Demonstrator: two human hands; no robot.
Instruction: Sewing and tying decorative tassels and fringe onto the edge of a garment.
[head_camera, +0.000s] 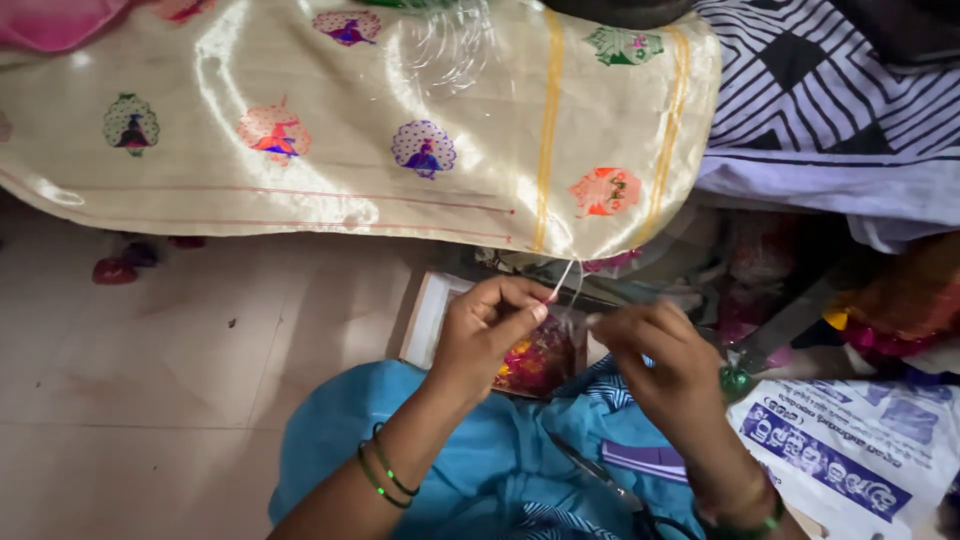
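Thread (563, 276), pale and thin, runs up from my left hand (487, 335) toward the edge of the cream silk cloth (400, 100) draped above. My left thumb and forefinger are pinched together on its lower end. My right hand (655, 355) sits just beside the left, fingers curled inward; whether they grip anything, I cannot tell. Below both hands lies an open box (430, 310) with bright red and yellow bits inside, resting by my blue garment (480, 470). Printed paper (850, 450) lies to the right.
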